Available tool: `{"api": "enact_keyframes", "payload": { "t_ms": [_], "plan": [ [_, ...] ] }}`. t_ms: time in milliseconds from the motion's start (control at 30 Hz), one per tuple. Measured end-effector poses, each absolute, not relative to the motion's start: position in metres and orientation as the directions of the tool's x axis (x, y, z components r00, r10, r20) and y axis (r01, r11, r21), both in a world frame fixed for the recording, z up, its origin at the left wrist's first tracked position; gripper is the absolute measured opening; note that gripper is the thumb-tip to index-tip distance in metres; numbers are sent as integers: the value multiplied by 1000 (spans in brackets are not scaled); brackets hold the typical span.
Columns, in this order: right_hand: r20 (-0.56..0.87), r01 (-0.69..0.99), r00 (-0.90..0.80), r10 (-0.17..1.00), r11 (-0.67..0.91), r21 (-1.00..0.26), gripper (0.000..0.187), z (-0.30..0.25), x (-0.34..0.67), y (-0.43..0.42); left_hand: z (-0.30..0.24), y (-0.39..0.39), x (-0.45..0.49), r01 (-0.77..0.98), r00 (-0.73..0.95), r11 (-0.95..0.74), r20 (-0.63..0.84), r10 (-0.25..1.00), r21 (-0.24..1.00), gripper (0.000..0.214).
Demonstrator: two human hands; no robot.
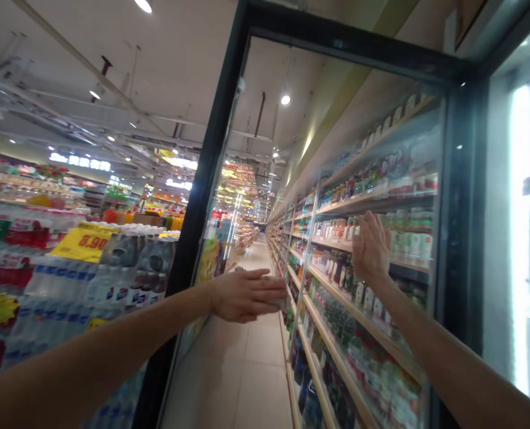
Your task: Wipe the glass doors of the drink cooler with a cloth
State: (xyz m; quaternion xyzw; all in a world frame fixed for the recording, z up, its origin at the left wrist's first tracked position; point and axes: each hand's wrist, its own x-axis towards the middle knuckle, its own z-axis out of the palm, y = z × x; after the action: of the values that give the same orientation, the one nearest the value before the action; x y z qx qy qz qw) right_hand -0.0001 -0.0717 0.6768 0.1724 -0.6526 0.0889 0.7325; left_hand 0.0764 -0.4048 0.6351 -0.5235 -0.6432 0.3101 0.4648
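A glass door with a dark frame (206, 179) stands swung open in front of me. My left hand (247, 295) reaches across the pane, fingers stretched out to the right and held close together. A blurred pale patch lies at its fingertips; I cannot tell whether it is a reflection or a thin item. My right hand (374, 250) is raised at the pane near the hinge side, fingers pointing up and palm turned to the glass, with its reflection beside it. Both hands are at or very near the glass; exact contact is unclear. Motion blurs the fingers slightly.
Long shelves of bottled drinks (345, 280) show in the pane at right, beside a tiled aisle floor (247, 369). Stacked bottle packs (54, 298) with a yellow price sign (86, 241) stand at left. A lit cooler interior (521, 238) is at far right.
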Motion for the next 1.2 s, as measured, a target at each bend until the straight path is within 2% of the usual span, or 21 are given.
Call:
{"api": "enact_keyframes", "payload": {
  "t_ms": [33, 67, 133, 167, 200, 233, 300, 367, 433, 500, 567, 633, 700, 767, 800, 833, 933, 967, 1033, 1133, 1200],
  "plan": [
    [986, -354, 136, -94, 925, 137, 47, 677, -1, -72, 636, -408, 76, 372, -37, 317, 327, 944, -873, 47],
    [985, -352, 141, -95, 925, 139, 47, 677, -1, -72, 639, -411, 76, 326, -65, 465, 471, 880, -823, 47],
    [984, -353, 145, -99, 924, 145, 47, 677, -2, -72, 642, -413, 76, 207, -86, 748, 750, 656, -631, 49],
    [985, -355, 142, -100, 924, 144, 47, 677, -2, -72, 639, -412, 76, 178, -84, 797, 798, 596, -577, 50],
    [985, -357, 139, -99, 923, 143, 47, 677, -2, -71, 632, -410, 76, 190, -86, 773, 774, 627, -605, 51],
    [986, -359, 137, -99, 922, 142, 48, 677, -2, -71, 623, -408, 76, 238, -86, 677, 679, 729, -697, 51],
    [986, -360, 138, -96, 922, 140, 48, 677, -2, -71, 605, -403, 76, 365, -60, 361, 365, 929, -858, 47],
    [984, -361, 147, -99, 921, 146, 47, 676, -2, -70, 600, -402, 77, 423, -31, 195, 201, 979, -885, 44],
    [982, -362, 157, -103, 919, 155, 47, 676, -2, -69, 612, -407, 79, 371, -54, 373, 381, 923, -850, 45],
    [981, -361, 161, -106, 919, 158, 47, 676, -1, -69, 627, -414, 81, 258, -90, 673, 677, 731, -693, 48],
    [981, -360, 162, -104, 920, 157, 48, 676, 0, -69, 626, -421, 84, 198, -127, 796, 790, 600, -573, 51],
    [981, -360, 165, -103, 919, 158, 48, 676, 0, -69, 605, -423, 86, 293, -156, 666, 653, 741, -686, 50],
    [978, -357, 176, -108, 919, 166, 50, 676, 0, -69, 576, -422, 88, 444, -131, 377, 357, 925, -813, 45],
    [978, -350, 178, -111, 922, 168, 50, 677, 0, -69, 563, -422, 88, 527, -111, 192, 157, 981, -828, 41],
    [978, -346, 177, -110, 923, 167, 50, 676, 0, -69, 566, -423, 87, 527, -124, 199, 157, 980, -826, 41],
    [979, -345, 174, -110, 924, 166, 50, 676, 0, -70, 574, -425, 87, 495, -149, 278, 235, 960, -823, 42],
    [982, -354, 156, -110, 921, 160, 51, 676, 1, -70, 604, -428, 85, 293, -170, 656, 638, 751, -695, 47],
    [983, -357, 150, -108, 921, 156, 51, 676, 1, -71, 607, -427, 84, 249, -154, 711, 698, 699, -657, 48],
    [985, -356, 137, -102, 923, 145, 50, 676, 0, -71, 598, -421, 81, 278, -121, 625, 618, 776, -730, 48],
    [986, -348, 130, -102, 927, 141, 49, 677, 0, -71, 571, -409, 78, 413, -34, 242, 251, 967, -878, 43],
    [986, -350, 132, -101, 926, 141, 48, 677, 0, -71, 572, -404, 76, 418, -23, 204, 214, 976, -885, 43]
  ]
}}
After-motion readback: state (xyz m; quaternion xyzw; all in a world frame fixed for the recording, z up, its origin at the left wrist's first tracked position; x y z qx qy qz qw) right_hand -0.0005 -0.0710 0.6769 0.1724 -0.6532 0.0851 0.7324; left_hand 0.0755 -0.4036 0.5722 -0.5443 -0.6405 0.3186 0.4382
